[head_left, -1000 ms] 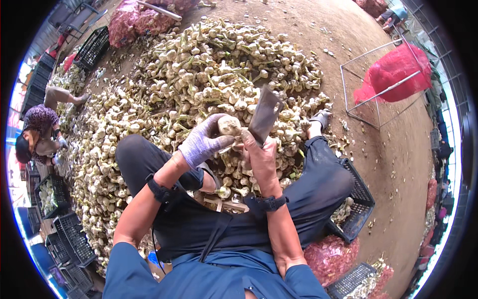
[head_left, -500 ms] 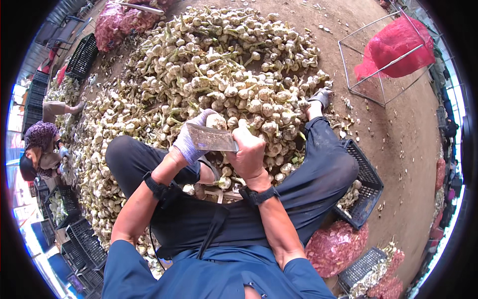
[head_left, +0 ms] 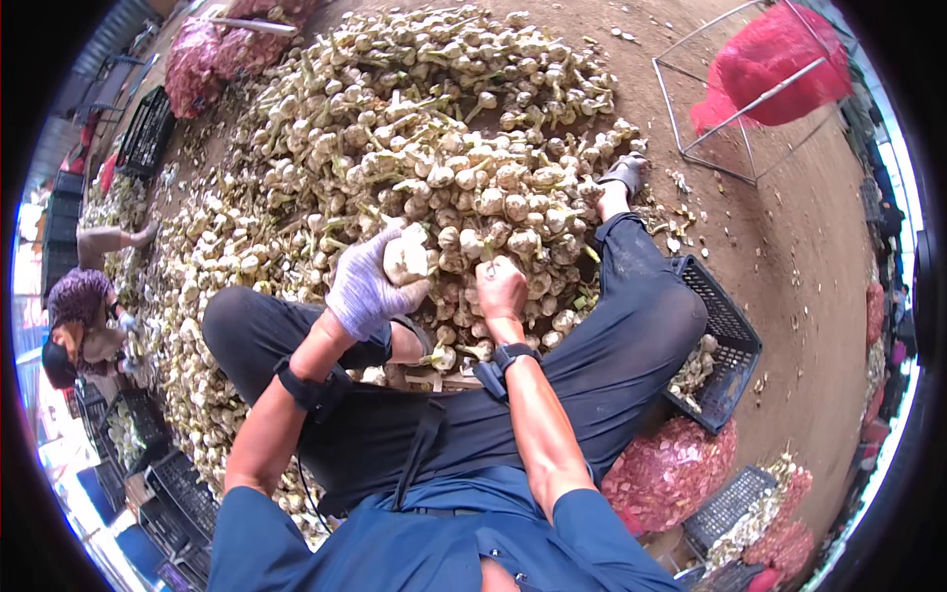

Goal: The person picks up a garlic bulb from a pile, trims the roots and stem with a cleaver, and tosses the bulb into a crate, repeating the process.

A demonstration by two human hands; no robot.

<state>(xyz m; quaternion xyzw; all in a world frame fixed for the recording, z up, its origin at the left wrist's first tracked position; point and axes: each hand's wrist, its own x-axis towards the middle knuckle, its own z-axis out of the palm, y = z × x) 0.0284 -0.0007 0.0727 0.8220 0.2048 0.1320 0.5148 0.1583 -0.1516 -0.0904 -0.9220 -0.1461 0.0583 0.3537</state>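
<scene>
My left hand (head_left: pixel 367 281), in a pale lilac glove, is closed around a whitish garlic bulb (head_left: pixel 404 255) above my lap. Just to its right, my bare right hand (head_left: pixel 501 286) has its fingers curled; what it grips is hidden, and the cleaver's blade cannot be made out now. Beyond both hands lies a large heap of garlic bulbs with stalks (head_left: pixel 414 118), spreading down the left side between me and the crates.
A co-worker in purple (head_left: pixel 84 316) bends at the left. Black crates (head_left: pixel 187 493) stand lower left, another (head_left: pixel 720 335) by my right knee. Pink mesh sacks (head_left: pixel 666 474) lie lower right and upper left (head_left: pixel 192 69). A metal frame holds a red sack (head_left: pixel 774 64).
My right hand brought the cleaver across the bulb, then drew back rightward and lower, the blade no longer showing. My left hand still holds the bulb, now slightly further left.
</scene>
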